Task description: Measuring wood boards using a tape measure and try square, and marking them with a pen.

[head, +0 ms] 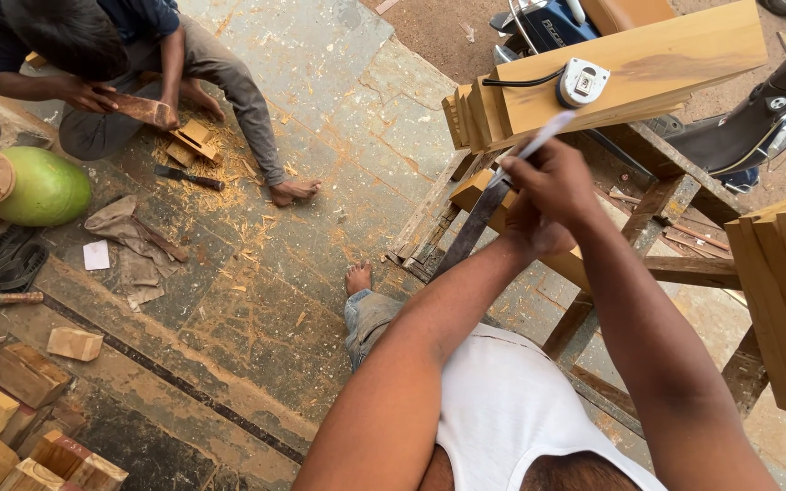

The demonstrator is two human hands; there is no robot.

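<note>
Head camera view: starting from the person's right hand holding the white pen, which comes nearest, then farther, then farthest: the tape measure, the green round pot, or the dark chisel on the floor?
1. White and grey tape measure, on the pale wooden plank just above the right hand.
2. Dark-handled chisel, on the stone floor far to the left, among wood shavings.
3. Green round pot, at the left edge, farthest.

white paper slip (96,255) on stone floor, small label on tape measure (582,83)

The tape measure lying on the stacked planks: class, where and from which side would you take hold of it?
Grip the tape measure across its rounded case, coming from above: it lies flat on the top plank, face up, so its sides are free. Avoid the left side, where the black strap trails.
</note>
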